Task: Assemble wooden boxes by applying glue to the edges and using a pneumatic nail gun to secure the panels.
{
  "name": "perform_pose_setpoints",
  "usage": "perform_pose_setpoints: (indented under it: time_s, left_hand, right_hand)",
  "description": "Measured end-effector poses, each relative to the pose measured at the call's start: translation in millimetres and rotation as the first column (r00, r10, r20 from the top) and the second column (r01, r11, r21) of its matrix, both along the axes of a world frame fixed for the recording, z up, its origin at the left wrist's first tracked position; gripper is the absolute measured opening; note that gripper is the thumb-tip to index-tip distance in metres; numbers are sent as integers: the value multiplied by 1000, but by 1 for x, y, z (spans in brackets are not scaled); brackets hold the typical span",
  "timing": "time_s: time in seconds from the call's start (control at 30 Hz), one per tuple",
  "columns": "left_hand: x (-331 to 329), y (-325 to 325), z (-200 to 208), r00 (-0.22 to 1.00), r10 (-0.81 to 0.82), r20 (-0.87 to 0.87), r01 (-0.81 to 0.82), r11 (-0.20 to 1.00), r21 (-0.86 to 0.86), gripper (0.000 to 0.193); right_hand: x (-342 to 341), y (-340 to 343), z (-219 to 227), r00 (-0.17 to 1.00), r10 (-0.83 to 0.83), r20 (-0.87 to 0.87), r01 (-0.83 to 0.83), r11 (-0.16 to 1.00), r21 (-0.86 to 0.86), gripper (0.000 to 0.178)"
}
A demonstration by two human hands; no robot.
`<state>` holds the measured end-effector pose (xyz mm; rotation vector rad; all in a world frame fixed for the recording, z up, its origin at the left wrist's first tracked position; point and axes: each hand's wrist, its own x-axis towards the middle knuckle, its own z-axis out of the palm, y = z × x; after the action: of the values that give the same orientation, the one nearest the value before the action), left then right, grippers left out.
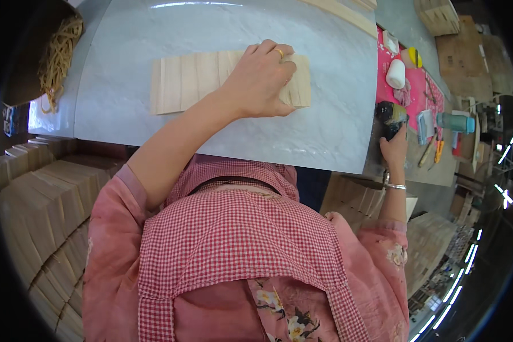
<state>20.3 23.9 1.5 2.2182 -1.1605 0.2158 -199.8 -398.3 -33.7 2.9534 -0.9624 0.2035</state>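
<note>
A row of pale wooden pieces (pixel 194 80) lies side by side on the light marbled tabletop (pixel 228 137). Across the right part of the row, my left hand (pixel 262 80) is closed, with fingers over the far edge and the thumb at the near edge. A gold ring is on one finger. Beyond the tabletop's right edge, my right hand (pixel 394 149) grips a black and olive handheld tool (pixel 390 117); its exact kind I cannot make out. A bracelet circles that wrist.
A bundle of tan bands (pixel 60 57) hangs at the far left. On the pink side surface (pixel 416 77) stand a white bottle (pixel 395 74) and a yellow-lidded container (pixel 411 57). A teal bottle (pixel 456 122) lies farther right. Stacked wood (pixel 51 211) fills the lower left.
</note>
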Motion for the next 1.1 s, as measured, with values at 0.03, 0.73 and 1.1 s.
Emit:
perform_pose_setpoints:
  time_s: [0.03,0.73,1.1]
  left_hand:
    - [1,-2,-1,1000,-10,-10,10,1000,6,39]
    - [2,-3,3,995,16,-99,-13,999,30,33]
    - [1,-3,3,996,23,-90,-21,1000,19,35]
  right_hand:
    - [4,-5,1,1000,-10,-24,9,1000,-14,51]
    - [38,248,177,995,7,104,-86,629,772,22]
    - [43,261,174,995,-59,78,-31,570,821,21]
